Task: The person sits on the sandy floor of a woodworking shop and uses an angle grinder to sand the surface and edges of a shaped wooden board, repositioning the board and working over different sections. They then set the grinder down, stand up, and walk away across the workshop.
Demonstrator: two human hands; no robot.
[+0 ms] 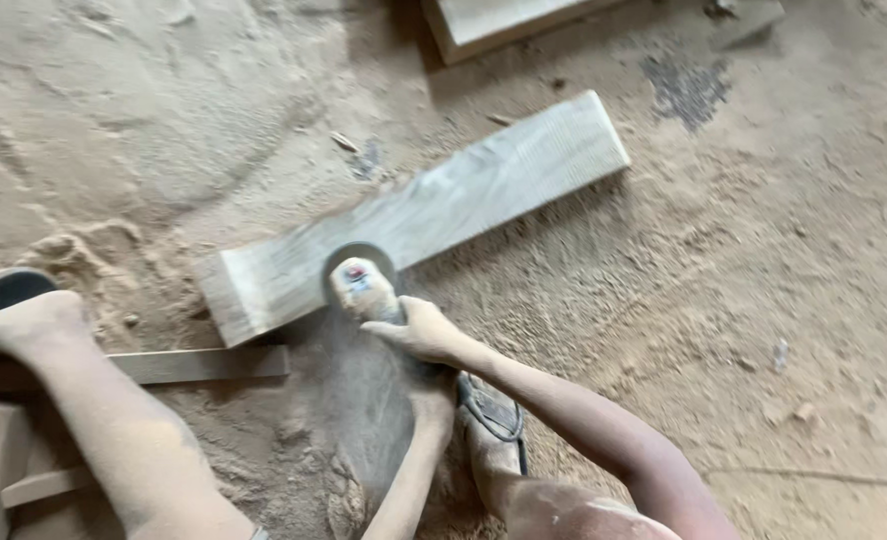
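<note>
Plank (pixel 414 215) lies flat on sawdust-covered floor (pixel 764 250). Right hand (pixel 419 328), fingers wrapped around angle grinder (pixel 364 290), holds disc at plank's near edge. Left hand (pixel 432 405) grips the grinder's rear, fingers hidden. Judgement: keep disc shallow, pressure even, sandalled foot (pixel 489 425) clear

A small label (pixel 356 272) sits on top of the round grinder head (pixel 362 285). It is red and white, partly dusty.

A grinder (pixel 362 285) rests on a plank (pixel 419 212) lying on sawdust (pixel 744 280).
</note>
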